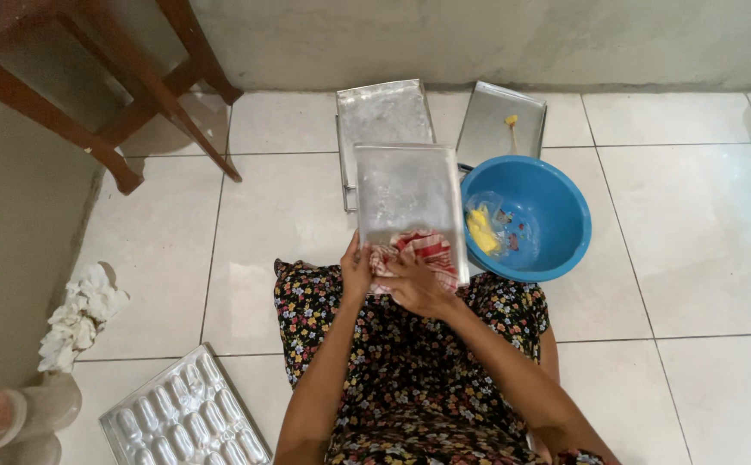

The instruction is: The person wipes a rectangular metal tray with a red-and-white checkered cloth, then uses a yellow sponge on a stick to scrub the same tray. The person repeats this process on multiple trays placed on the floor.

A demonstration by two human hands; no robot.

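A rectangular metal baking tray [406,185] rests tilted on my lap, over my flowered dress. My left hand [356,269] grips the tray's near left edge. My right hand [417,282] presses a red-and-white checked cloth [423,250] onto the tray's near end. The cloth covers the lower part of the tray's inside.
Two more metal trays [382,110] [492,129] lie on the white tiled floor by the wall. A blue plastic basin [548,215] with a bag and yellow stuff stands at the right. A moulded metal pan [182,418] lies front left, a white rag [83,314] and wooden chair legs [134,103] further left.
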